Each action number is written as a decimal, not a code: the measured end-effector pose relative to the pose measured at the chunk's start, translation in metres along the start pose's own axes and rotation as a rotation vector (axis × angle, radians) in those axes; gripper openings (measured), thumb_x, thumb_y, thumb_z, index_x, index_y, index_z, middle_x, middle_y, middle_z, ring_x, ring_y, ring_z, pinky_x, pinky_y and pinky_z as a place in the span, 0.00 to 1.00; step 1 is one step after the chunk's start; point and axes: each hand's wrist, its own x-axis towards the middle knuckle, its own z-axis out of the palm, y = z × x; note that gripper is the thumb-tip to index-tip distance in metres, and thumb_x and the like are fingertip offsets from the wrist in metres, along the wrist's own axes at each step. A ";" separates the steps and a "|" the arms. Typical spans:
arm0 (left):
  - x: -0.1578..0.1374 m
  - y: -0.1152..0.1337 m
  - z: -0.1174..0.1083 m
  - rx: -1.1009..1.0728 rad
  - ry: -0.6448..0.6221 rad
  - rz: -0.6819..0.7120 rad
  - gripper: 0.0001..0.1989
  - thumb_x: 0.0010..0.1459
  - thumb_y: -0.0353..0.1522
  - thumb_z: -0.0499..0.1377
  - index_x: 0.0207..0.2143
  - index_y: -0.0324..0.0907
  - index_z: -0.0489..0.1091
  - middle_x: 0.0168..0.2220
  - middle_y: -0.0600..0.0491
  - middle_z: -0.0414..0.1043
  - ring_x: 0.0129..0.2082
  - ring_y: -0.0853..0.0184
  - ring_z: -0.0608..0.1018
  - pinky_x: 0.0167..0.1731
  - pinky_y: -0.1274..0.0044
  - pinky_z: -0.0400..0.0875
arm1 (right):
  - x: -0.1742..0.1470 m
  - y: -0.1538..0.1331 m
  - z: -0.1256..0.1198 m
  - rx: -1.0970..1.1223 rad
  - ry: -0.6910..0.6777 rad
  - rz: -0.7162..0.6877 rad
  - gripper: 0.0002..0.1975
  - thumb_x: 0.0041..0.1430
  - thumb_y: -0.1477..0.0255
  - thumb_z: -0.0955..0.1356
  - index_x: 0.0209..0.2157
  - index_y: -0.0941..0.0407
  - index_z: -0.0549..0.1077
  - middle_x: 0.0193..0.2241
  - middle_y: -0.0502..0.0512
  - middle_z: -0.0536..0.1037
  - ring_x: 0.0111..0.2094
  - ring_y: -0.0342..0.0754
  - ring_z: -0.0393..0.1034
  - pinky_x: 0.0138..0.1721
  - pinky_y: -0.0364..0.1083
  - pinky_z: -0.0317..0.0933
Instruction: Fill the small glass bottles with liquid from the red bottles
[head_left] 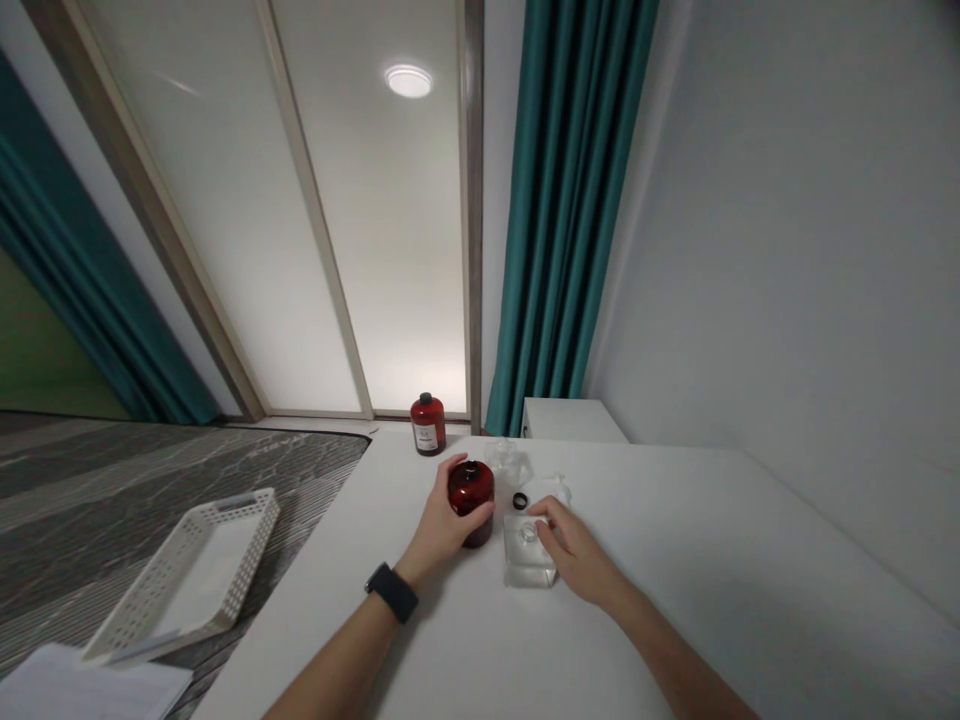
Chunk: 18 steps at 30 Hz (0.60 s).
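Observation:
My left hand (448, 522) is wrapped around a dark red, see-through bottle (472, 487) with an uncapped neck, standing on the white table. Just right of it stands a square clear bottle (529, 570) with a round open neck at its top. My right hand (568, 545) is at that clear bottle's right side, thumb and forefinger curled over its top near the neck. Beyond those fingers lies a small black ring-shaped cap (520, 500). Clear plastic-looking pieces (507, 460) sit behind the bottles, their kind hard to make out.
A second red bottle (428, 427) with a dark cap and a white label stands at the table's far left corner. Left of the white table (675, 600), lower down, are a white perforated basket (191, 570) and papers (90, 685). A white cabinet (574, 420) stands behind.

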 end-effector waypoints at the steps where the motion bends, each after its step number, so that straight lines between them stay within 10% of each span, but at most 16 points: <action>1: 0.001 0.000 -0.002 -0.004 -0.023 -0.006 0.34 0.49 0.30 0.66 0.57 0.44 0.59 0.54 0.46 0.69 0.54 0.58 0.75 0.59 0.61 0.66 | 0.000 0.000 0.000 0.002 -0.001 0.002 0.09 0.68 0.68 0.59 0.42 0.55 0.68 0.38 0.54 0.75 0.40 0.50 0.70 0.44 0.49 0.63; 12: -0.002 -0.003 -0.018 -0.006 -0.072 0.034 0.31 0.49 0.29 0.65 0.55 0.43 0.60 0.51 0.47 0.71 0.50 0.58 0.76 0.56 0.61 0.68 | -0.003 -0.001 -0.019 0.154 -0.263 0.150 0.15 0.67 0.65 0.61 0.53 0.52 0.67 0.42 0.54 0.76 0.41 0.51 0.73 0.44 0.51 0.68; 18: -0.008 -0.010 -0.018 0.038 -0.041 0.062 0.32 0.49 0.31 0.65 0.56 0.43 0.60 0.52 0.46 0.70 0.51 0.57 0.76 0.56 0.62 0.68 | -0.009 0.005 -0.016 0.118 -0.269 0.110 0.48 0.44 0.73 0.77 0.65 0.51 0.58 0.62 0.63 0.65 0.62 0.61 0.61 0.62 0.63 0.53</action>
